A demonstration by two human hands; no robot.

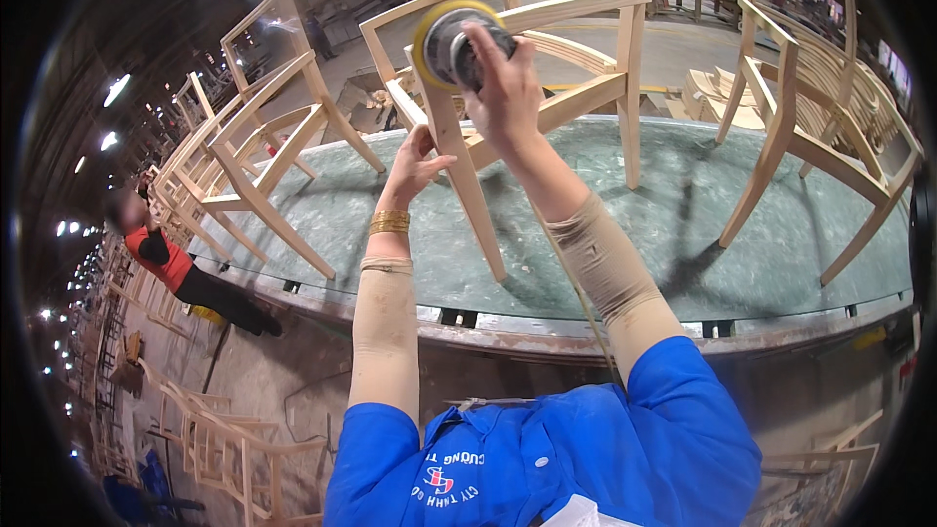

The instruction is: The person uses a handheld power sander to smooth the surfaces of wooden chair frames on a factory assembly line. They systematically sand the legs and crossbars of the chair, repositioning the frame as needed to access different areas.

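An unfinished pale wooden armchair frame [471, 205] stands on the green-topped table in front of me. My right hand [509, 98] is closed over a round sander [444, 44] with a yellow-edged pad. That sander is tilted against the top of the chair's near front leg, where the armrest meets it. Lower on the same leg is my left hand [415, 174], thumb against the wood and fingers curled at its side; part of this grip is hidden. A thin hose [576, 288] runs below my right forearm.
More chair frames stand on the table [547, 283], one at the left [264, 197] and one at the right [781, 137]. Curved wooden parts [722, 98] are stacked beyond. At the far left is a person in a red top [171, 259]. Chair frames [244, 459] also stand on the floor.
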